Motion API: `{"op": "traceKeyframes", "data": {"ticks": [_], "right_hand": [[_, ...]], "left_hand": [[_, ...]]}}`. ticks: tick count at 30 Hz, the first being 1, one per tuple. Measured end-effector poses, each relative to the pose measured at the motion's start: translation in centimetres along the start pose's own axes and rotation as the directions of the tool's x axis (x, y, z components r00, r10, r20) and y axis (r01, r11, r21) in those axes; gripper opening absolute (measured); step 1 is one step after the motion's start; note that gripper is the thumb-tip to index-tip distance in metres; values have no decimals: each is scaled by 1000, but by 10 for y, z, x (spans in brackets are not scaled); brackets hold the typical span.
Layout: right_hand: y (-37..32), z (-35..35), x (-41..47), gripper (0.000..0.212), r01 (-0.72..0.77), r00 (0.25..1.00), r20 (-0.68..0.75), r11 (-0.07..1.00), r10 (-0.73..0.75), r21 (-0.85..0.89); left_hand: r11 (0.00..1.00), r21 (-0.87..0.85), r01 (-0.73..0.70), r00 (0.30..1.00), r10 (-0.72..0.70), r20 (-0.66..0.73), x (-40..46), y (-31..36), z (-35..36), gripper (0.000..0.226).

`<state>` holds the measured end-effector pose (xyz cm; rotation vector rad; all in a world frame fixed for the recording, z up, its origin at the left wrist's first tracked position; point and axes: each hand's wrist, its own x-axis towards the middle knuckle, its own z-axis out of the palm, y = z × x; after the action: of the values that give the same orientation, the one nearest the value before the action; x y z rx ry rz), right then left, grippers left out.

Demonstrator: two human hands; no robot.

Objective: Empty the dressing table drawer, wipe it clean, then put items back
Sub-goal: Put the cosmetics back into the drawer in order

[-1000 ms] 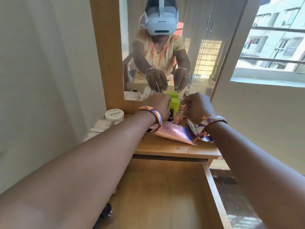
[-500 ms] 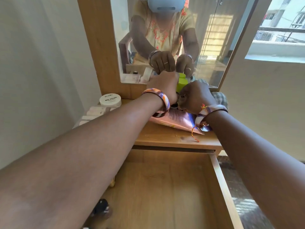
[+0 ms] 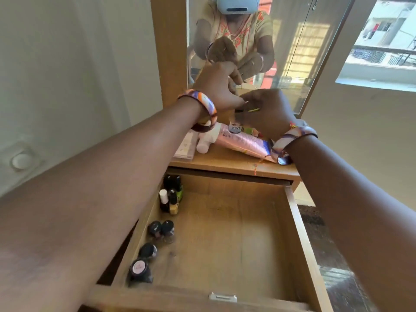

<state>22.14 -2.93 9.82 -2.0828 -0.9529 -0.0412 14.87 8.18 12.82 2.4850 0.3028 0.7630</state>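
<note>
your left hand [image 3: 221, 86] and right hand [image 3: 265, 111] pinch something small, unidentifiable, over the desk [image 3: 227, 162]; lower it into the drawer [image 3: 299, 230] beside the bottles [image 3: 171, 199].

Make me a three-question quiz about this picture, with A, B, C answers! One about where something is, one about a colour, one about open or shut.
1. Where do the small bottles stand in the drawer?
A. along its left side
B. along its right side
C. in the middle

2. What colour is the big tube lying on the tabletop?
A. green
B. pink
C. black

3. How is the drawer?
A. pushed shut
B. pulled open
C. taken out and set on the floor

Answers:
1 A, the bottles and dark-capped jars line the left wall.
2 B, the tube's body is pale pink.
3 B, its wooden floor shows, mostly bare, below the tabletop.
</note>
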Motion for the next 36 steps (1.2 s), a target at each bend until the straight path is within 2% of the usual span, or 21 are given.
{"op": "traceKeyframes", "data": {"ticks": [3, 6, 8, 10, 12, 17, 23, 29, 36], "right_hand": [[-17, 11, -33, 13, -108, 985, 160, 958, 66, 267], [-21, 33, -71, 11, -235, 905, 414, 926, 98, 295], [-22, 53, -99, 9, -250, 836, 538, 948, 110, 195], [-21, 74, -123, 11, -155, 798, 591, 988, 117, 13], [-23, 91, -144, 14, -99, 762, 638, 993, 116, -62], [-31, 119, -173, 16, -35, 715, 689, 990, 118, -134], [-38, 140, -179, 19, 5, 730, 674, 985, 115, -173], [-40, 142, -178, 21, -12, 705, 696, 984, 135, -179], [-33, 134, -172, 34, -23, 617, 777, 990, 123, -139]], "left_hand": [[998, -44, 45, 992, -40, 117, -37, 1, -22, 34], [972, -134, 190, 947, -146, 287, -78, -15, -34, 25], [934, -193, 301, 919, -230, 319, -103, -31, -35, 23], [909, -179, 376, 891, -301, 340, -128, -47, -30, 17], [895, -150, 420, 858, -337, 389, -149, -58, -21, 9], [874, -124, 470, 842, -401, 362, -179, -72, -7, 10], [882, -102, 460, 863, -417, 284, -185, -73, -1, 11], [883, -126, 452, 880, -418, 225, -179, -74, -6, 11], [925, -61, 376, 912, -358, 200, -151, -66, -5, 13]]}}
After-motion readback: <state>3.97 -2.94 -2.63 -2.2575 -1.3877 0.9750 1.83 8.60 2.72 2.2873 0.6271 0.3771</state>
